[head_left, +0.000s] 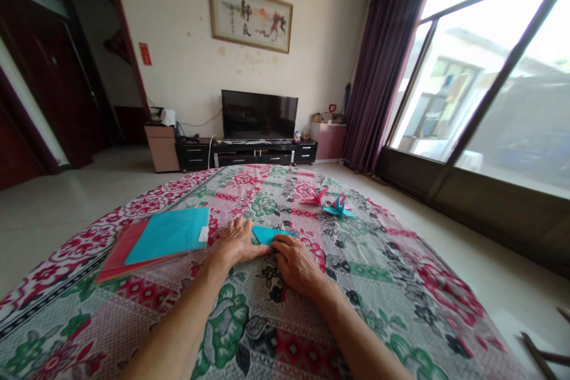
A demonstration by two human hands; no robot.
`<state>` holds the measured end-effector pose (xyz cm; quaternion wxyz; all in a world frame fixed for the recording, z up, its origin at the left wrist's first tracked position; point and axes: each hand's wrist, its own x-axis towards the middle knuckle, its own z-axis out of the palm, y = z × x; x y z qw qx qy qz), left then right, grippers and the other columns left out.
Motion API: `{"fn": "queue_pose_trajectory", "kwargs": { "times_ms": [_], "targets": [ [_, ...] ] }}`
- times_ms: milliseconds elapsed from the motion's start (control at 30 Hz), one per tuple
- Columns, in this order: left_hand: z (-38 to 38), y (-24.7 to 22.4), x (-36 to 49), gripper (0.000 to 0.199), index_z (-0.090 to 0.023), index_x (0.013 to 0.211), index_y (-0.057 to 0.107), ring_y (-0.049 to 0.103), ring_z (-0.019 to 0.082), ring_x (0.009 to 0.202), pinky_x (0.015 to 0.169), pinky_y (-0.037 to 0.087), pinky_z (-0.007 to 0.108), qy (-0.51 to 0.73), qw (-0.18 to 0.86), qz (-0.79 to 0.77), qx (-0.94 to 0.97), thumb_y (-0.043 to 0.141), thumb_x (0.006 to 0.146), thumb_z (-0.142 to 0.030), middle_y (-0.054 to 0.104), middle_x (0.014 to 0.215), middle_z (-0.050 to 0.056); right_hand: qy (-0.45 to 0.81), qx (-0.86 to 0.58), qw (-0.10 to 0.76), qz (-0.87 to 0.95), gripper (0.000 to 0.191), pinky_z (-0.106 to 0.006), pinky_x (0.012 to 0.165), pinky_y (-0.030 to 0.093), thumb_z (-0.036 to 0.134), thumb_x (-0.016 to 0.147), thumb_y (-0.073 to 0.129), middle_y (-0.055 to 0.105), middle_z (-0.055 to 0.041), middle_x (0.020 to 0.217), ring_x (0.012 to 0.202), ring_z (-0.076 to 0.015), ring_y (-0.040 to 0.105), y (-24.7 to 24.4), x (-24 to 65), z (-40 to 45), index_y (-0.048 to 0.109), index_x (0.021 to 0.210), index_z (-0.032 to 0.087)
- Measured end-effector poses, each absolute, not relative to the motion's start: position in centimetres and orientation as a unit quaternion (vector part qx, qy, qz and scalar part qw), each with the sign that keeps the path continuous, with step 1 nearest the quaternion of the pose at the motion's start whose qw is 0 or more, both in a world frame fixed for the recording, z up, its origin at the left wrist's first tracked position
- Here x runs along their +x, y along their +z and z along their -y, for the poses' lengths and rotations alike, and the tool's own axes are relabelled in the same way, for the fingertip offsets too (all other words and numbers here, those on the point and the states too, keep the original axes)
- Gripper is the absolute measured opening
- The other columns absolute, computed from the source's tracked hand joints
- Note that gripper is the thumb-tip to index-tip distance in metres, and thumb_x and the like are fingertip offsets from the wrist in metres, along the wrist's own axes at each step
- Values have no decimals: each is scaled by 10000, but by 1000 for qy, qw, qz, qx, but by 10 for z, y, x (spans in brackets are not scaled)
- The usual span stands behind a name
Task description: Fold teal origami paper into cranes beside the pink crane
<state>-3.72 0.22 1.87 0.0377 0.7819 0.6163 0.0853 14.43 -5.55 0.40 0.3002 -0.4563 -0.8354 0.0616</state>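
Head view: person's L hand [238, 240] & R hand [296, 261] are both on a turquoise folded paper piece [272, 234], flat on the cloth-covered desk [262, 341], approx mid, straight ahead of the person. L hand's grip is fairly spread, thumb reaching along the near edge twd R hand, other fingers by the paper's L corner. R hand's grip is more curled, fingertips on the paper's R part. Can't tell if either one pinches the paper or just presses it down; gap btw fingers & paper is hidden

Progress: visible part of the piece reads as a flat triangle, so some folding is done, prob an early stage (my judgement). No wings, neck or tail on it that I can see; shaping past the flat stage looks undone. Exact no. of folds can't be made out b/c hands cover part

Finished-looking: pink paper crane [316, 196] & turquoise paper crane [339, 208], close together beyond R hand, wings out. More pink shows just behind the turquoise one, too small to tell if separate

Unused-looking: turquoise paper pack [171, 233] w/ white label [203, 234], lying partly over red paper pack [116, 255], L of L hand; both flat, no folded shapes there
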Motion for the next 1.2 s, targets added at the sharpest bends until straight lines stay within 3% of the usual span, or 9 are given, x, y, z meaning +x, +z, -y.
{"fn": "queue_pose_trajectory", "kwargs": {
  "times_ms": [567,767,933,1067,1200],
  "targets": [
    [-3,18,-36,716,-200,1077,514,417,338,1134,911,360,433,101,41,-621,776,556,563,-697,490,1179,135,-5,-531,305,790,302,-272,964,348,154,880,360,657,-49,1045,1002,-143,563,4,167,47,661,907,173],
    [-5,16,-38,708,-178,1058,510,416,345,1125,914,355,447,103,45,-618,778,570,571,-688,484,1172,146,-27,-567,274,776,300,-243,899,355,133,876,349,662,-56,929,902,-136,576,7,168,45,638,808,169],
    [-4,17,-37,695,-184,1051,506,411,333,1139,909,365,435,99,47,-615,781,567,569,-682,491,1147,142,-52,-638,241,730,285,-293,838,372,105,841,363,643,-102,851,852,-182,574,5,166,41,635,768,155],
    [-2,20,-36,693,-185,1048,510,438,329,1104,885,379,432,98,41,-619,778,562,566,-682,499,1138,129,-53,-696,228,679,274,-342,770,385,115,823,375,621,-147,957,882,-236,561,9,159,34,634,907,147],
    [0,23,-35,714,-202,1062,512,453,328,1091,867,386,426,101,48,-627,771,568,543,-689,500,1142,119,-41,-636,236,734,299,-357,824,360,196,841,419,608,-105,1063,990,-239,534,16,144,27,564,1102,207]
  ]
}}
